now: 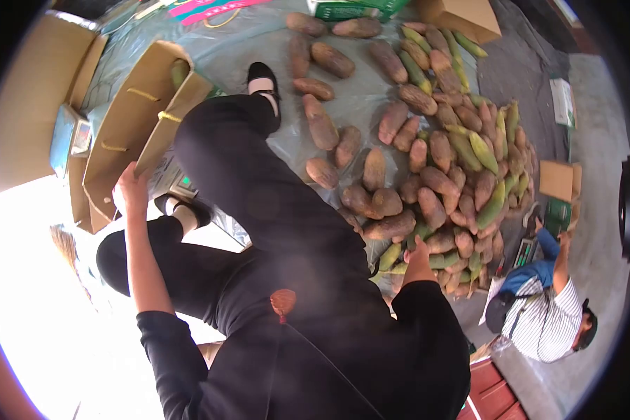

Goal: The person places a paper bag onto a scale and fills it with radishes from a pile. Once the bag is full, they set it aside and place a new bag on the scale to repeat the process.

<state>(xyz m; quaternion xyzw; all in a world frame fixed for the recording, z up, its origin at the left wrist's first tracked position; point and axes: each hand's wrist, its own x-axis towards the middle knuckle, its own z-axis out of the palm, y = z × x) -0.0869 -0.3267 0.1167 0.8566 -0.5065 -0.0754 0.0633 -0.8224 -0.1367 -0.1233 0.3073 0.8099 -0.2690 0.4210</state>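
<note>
My left hand (131, 189) grips the lower edge of an open cardboard box (122, 115) with yellow cord handles. A green vegetable (180, 72) shows inside the top of this box. On the right, my right hand (418, 260) reaches into the near edge of a large pile of brown and green gourd-like vegetables (441, 180). Its fingers are at a green one, partly hidden between brown ones, and whether they grip it is unclear. A scale with green lit digits (184, 183) is partly visible under the box.
Loose brown vegetables (332, 60) lie on plastic sheeting beyond my legs. Another person (546, 318) in a striped shirt works at the right, beside a second scale (523, 252) and a small open box (557, 180). A cardboard box (462, 17) stands at the top.
</note>
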